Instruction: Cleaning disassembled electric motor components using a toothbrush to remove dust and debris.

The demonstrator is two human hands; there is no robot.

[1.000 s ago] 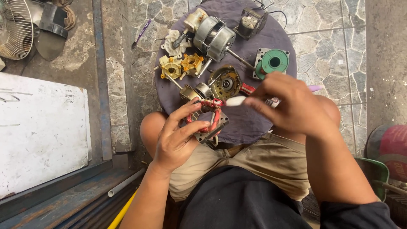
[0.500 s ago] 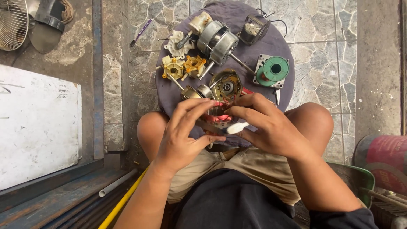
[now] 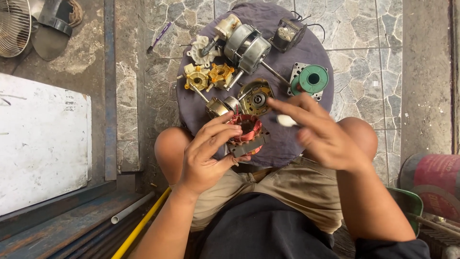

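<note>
My left hand (image 3: 208, 156) grips a fan motor stator (image 3: 247, 130) with red-brown copper windings, holding it above my lap at the near edge of a round grey-purple cloth (image 3: 287, 148). My right hand (image 3: 328, 136) is blurred, just right of the stator and apart from it, and pinches a small white piece (image 3: 286, 120) between its fingers. A brass-coloured motor end cover (image 3: 256, 96) lies on the cloth just beyond the stator.
The cloth also carries a silver motor housing (image 3: 247, 45), yellow plastic gears (image 3: 211, 76), a white plastic part (image 3: 197, 50), a black box part (image 3: 287, 33) and a green wire spool (image 3: 314, 79). A white board (image 3: 38, 144) lies left, a fan grille (image 3: 14, 21) top left, a red drum (image 3: 431, 182) right.
My right hand has pulled away from the stator to the right with the white piece. My left hand keeps hold of the stator and has turned it slightly.
</note>
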